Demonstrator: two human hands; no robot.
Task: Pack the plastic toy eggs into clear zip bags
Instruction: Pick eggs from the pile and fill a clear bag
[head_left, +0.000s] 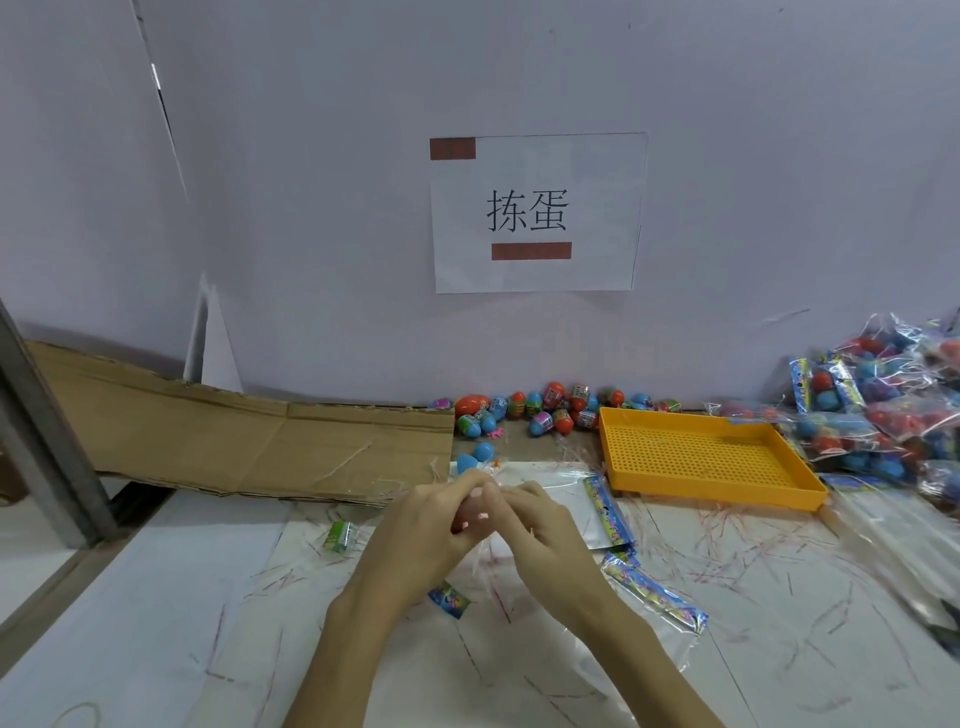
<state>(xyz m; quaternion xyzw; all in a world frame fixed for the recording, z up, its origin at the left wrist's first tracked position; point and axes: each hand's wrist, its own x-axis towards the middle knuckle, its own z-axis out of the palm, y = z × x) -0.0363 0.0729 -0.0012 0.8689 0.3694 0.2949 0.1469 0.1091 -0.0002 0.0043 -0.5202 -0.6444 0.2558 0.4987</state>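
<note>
My left hand (434, 525) and my right hand (540, 525) meet at the table's middle, fingers curled together round a clear zip bag (480, 561). An orange egg (458, 519) shows between the fingers of my left hand. The bag's printed header (449, 600) pokes out below my left wrist. A blue egg (467, 462) lies just beyond my fingers. Several loose toy eggs (545, 408) are heaped along the wall.
An empty orange perforated tray (701, 457) sits to the right. Filled bags (883, 410) pile at the far right. Flat empty bags (608, 509) lie beside my right hand. Cardboard (234, 436) covers the left. A small green packet (341, 535) and plastic strips litter the table.
</note>
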